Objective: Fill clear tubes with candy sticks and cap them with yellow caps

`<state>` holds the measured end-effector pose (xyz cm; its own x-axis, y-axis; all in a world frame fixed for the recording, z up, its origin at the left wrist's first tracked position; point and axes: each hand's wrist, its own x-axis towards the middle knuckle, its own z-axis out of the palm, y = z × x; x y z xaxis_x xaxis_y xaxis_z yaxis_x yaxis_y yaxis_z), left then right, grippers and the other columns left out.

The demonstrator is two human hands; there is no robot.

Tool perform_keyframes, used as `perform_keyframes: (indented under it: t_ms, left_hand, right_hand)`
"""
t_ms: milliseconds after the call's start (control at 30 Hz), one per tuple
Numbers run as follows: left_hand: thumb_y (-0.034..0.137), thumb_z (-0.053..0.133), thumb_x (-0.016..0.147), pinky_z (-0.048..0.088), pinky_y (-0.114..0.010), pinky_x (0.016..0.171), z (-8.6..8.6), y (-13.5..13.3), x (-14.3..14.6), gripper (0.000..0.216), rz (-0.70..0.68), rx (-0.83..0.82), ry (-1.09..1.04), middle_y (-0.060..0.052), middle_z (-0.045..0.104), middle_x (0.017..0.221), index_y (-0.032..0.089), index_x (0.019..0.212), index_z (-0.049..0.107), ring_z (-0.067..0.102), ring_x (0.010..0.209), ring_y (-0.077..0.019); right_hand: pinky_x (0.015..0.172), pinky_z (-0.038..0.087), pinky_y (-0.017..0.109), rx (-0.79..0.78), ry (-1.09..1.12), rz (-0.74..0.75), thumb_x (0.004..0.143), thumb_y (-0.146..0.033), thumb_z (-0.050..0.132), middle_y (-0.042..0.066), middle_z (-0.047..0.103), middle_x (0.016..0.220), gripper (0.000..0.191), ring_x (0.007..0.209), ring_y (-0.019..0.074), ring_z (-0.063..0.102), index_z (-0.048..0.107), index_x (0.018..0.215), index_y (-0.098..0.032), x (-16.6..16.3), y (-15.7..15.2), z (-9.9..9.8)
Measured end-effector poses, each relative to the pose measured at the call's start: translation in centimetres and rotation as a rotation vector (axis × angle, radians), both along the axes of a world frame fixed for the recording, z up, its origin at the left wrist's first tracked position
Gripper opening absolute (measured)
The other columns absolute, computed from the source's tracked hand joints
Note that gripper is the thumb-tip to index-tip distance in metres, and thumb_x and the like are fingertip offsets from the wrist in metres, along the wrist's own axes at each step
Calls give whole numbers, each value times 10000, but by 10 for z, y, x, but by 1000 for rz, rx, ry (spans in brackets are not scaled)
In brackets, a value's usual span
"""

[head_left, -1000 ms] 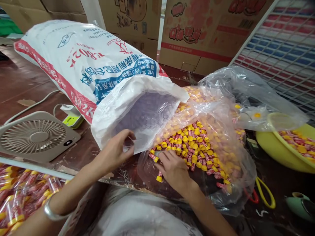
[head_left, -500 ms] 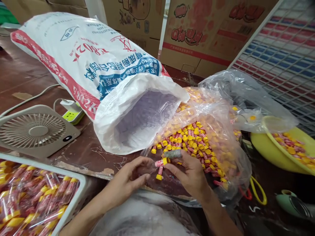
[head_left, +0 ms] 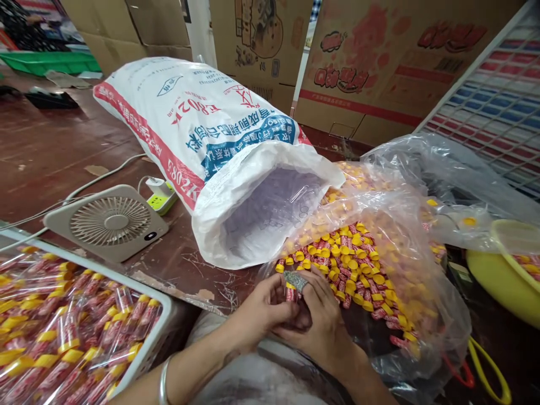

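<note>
My left hand (head_left: 268, 304) and my right hand (head_left: 323, 315) meet in front of the sack's mouth, fingers bent. Between them is a small red-and-white tube with a yellow cap (head_left: 291, 293), held upright. Whether more tubes lie inside the fingers is hidden. A grey wrap (head_left: 296, 280) covers a finger of my right hand. Just beyond, a heap of similar capped tubes (head_left: 350, 259) spills from a clear plastic bag (head_left: 442, 304). The white woven sack (head_left: 181, 118) lies on its side, its open mouth towards me.
At lower left, a white crate (head_left: 166, 315) holds many clear packs of capped tubes. Behind it stands a beige fan (head_left: 116, 222) near a plugged-in power strip (head_left: 162, 199). A yellow basin (head_left: 498, 275) is at right, beside a wire rack (head_left: 502, 101). Cardboard boxes (head_left: 379, 73) line the back.
My hands have come together; my left hand has closed in on the tube beside my right hand. Two tubes showed at my fingers before, one shows now. The view has swung left.
</note>
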<state>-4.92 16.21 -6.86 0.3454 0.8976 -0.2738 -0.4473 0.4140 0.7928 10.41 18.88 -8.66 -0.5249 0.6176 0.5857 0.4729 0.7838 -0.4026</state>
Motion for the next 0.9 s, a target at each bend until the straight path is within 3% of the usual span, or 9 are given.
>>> perform_keyframes:
  t_ms: [67,133,267,367,500,600,733,800,900]
  left_hand:
    - [204,656,753,496,-274,694,7,13,-11,283,-37,178,287,2,610,790,177,1023,576,585,710,-153]
    - [103,571,742,485,-280,702,17,30,-33,257,-61,461,804,-17,605,831,178,985,609,573,748,-168]
    - [-9,462,799,482,-327,662,29,67,-83,287,-227,828,1866,-120,615,939,151,915,671,618,799,-231]
    - [-9,461,829,481,-366,662,17,84,-108,276,-433,961,2123,-188,629,1009,132,773,691,652,902,-300]
    - [-4,494,822,484,-381,726,-1,92,-118,254,-550,1046,2094,-176,644,1009,143,744,685,656,958,-317]
    - [42,459,867,478,-343,693,3,89,-118,242,-427,953,1994,-130,645,984,153,921,668,659,839,-254]
    - [369,576,907,485,-299,699,21,65,-107,236,-53,641,1383,-53,678,935,188,1057,601,639,789,-210]
    - [474,648,865,491,-281,697,23,46,-93,362,0,443,987,-36,714,913,203,1104,620,649,790,-199]
    - [447,753,809,509,-265,747,11,19,-64,446,-7,143,514,-53,768,978,212,1175,656,683,850,-194]
  right_hand:
    - [1057,490,589,-85,-85,30,745,-552,829,198,571,1338,807,1314,381,511,463,1352,-165,10,7,5]
    - [1061,500,553,-135,-116,-24,803,-529,792,199,516,1416,826,1356,367,477,403,1435,-165,22,13,8]
    - [966,569,390,-113,-212,-38,973,-198,598,107,649,1201,217,1129,239,645,593,1189,-212,38,12,2]
    - [921,574,312,-135,-444,177,929,-56,585,67,677,1137,193,1065,193,654,636,1039,-207,34,0,-9]
    - [870,580,330,-99,-549,241,927,-76,597,66,695,1073,147,1012,207,644,639,1001,-196,24,-7,-18]
    - [867,576,349,-39,-405,172,964,-98,557,89,703,1059,123,973,214,655,648,982,-178,27,0,-19]
    - [837,587,349,-149,62,-106,966,-214,630,65,724,931,41,894,205,691,664,962,-191,39,12,-11]
    - [770,606,310,-319,310,-216,950,-265,666,42,739,912,86,830,188,713,672,1009,-203,42,14,-4]
    - [782,622,296,-473,575,-239,946,-305,672,41,758,977,157,857,187,737,684,1074,-214,39,14,5]
